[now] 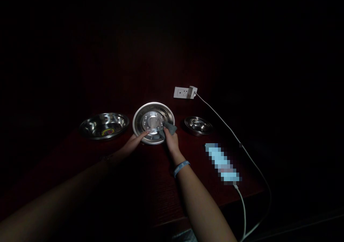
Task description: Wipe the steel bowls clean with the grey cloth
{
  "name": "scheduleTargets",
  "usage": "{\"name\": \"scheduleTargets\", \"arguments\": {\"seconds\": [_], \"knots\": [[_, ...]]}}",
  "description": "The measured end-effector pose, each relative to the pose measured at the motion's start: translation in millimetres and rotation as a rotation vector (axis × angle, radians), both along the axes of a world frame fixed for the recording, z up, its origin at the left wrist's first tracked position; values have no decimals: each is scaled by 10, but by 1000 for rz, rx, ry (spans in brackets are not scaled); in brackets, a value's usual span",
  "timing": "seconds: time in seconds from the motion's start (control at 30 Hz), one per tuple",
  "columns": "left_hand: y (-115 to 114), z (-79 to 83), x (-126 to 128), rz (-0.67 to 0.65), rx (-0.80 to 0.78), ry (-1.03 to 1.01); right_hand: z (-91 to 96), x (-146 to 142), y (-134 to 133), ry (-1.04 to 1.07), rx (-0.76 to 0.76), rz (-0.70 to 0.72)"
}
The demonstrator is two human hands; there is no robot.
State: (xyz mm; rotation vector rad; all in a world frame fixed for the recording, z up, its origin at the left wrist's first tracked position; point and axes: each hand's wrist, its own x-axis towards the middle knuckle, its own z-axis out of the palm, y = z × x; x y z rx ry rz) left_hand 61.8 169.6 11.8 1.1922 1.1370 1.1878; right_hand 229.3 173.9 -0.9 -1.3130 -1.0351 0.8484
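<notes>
Left hand (133, 143) held steel basin (154, 122) by rim, tilted up over the worktop (163, 199), presumably to steady it; right hand (172, 140) pinched grey cloth (171, 128) to its inside. Wide bowl (103, 126), small bowl (198, 125) flanked it.

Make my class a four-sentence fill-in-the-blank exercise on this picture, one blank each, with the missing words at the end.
1. The right hand holds a cloth coloured ____.
2. The left hand holds a metal basin; the dish with a sticker inside lies to its ____ in the picture.
3. The blue wristband is on the person's ____ arm.
4. The charger plugged into the socket panel is coloured ____.

Missing words: gray; left; right; white.
</notes>
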Motion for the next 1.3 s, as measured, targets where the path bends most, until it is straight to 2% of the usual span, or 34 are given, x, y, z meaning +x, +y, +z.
{"name": "scheduleTargets", "arguments": {"seconds": [0.17,0.4,0.7,0.97,1.3], "knots": [[-39,37,30,-45,41,-88,5,-15,-5,5,5,45],[-38,23,19,-62,17,-72,23,-25,-8,-17,2,29],[18,-46,31,-37,97,17,57,-30,-23,27,-5,64],[23,-21,25,14,146,11,50,-96,-8,235,127,266],[14,6,28,-44,179,-1,47,-199,-49,299,79,412]]}}
